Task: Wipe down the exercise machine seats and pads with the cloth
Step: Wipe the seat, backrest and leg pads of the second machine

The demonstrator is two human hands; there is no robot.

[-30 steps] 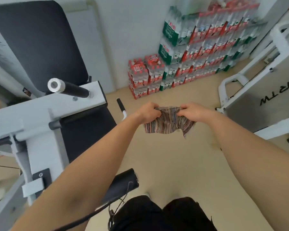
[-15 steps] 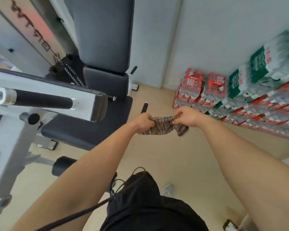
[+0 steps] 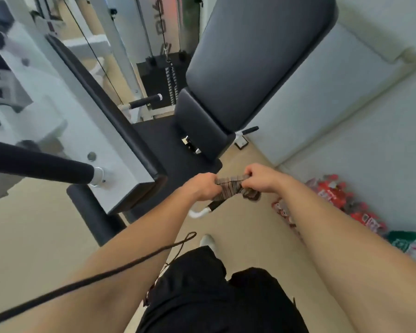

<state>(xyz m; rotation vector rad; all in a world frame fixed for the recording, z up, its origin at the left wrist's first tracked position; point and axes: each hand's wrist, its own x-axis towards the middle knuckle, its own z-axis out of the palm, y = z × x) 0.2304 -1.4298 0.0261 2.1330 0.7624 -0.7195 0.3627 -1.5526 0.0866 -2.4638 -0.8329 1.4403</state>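
Curled fingers [image 3: 249, 174] of both hands are seen pinching a striped brown woven cloth [image 3: 228, 192], bunched between left hand [image 3: 201, 188] and right hand [image 3: 262, 180]. Cloth is held in air near the front corner of the black padded seat [image 3: 175, 150], touching no pad. Tall dark-grey back pad [image 3: 257, 56] is noted beyond. Judged best: cloth is folded flat, then drawn across the seat in overlapping strokes.
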